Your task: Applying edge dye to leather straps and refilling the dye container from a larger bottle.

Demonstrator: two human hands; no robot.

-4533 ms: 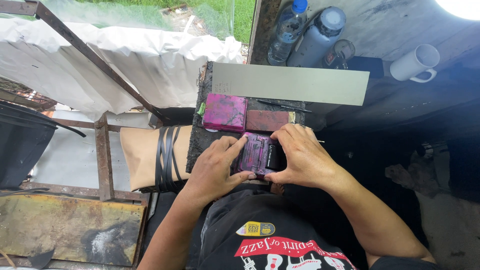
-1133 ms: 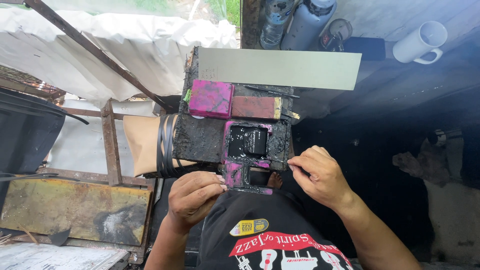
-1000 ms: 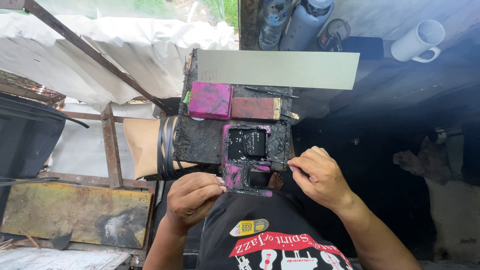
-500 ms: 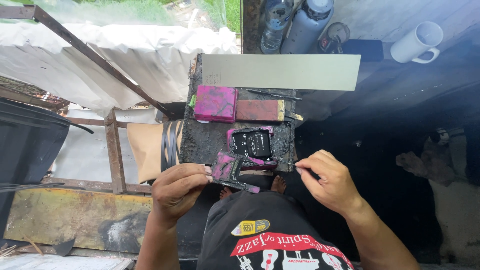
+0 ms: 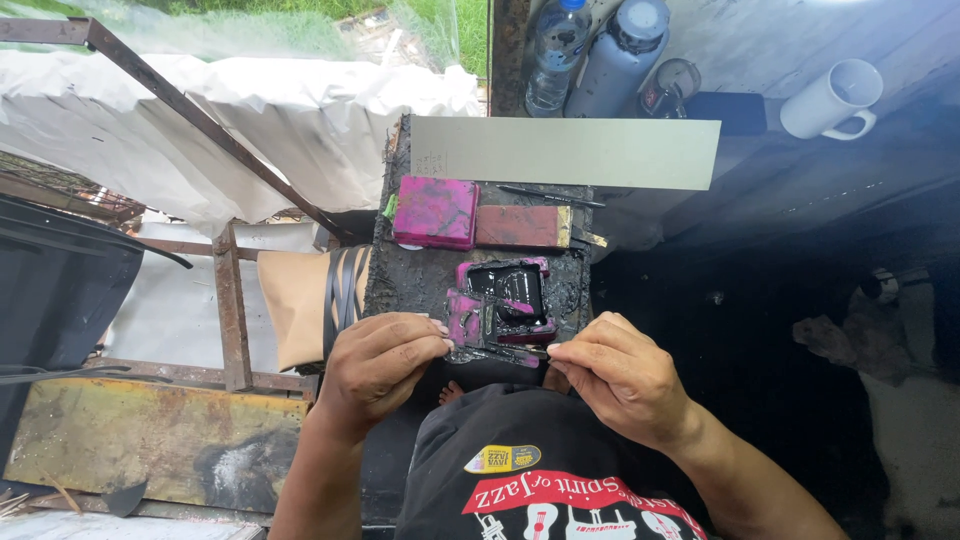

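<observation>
L hand is curled, fingertips pinched on the near-left edge of the pink-stained black mould; R hand is closed, thumb & forefinger gripping a thin metal tool laid at the mould's near edge; mould is seated on the blackened work block, w/ pink block & reddish block behind it; grey strip is laid beyond.

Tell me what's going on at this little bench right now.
A person works at a blackened workboard. The left hand pinches the near edge of a magenta-stained dark piece, and the right hand holds a thin tool against it. Beyond lie a magenta block, a reddish block and a long grey sheet.
</observation>
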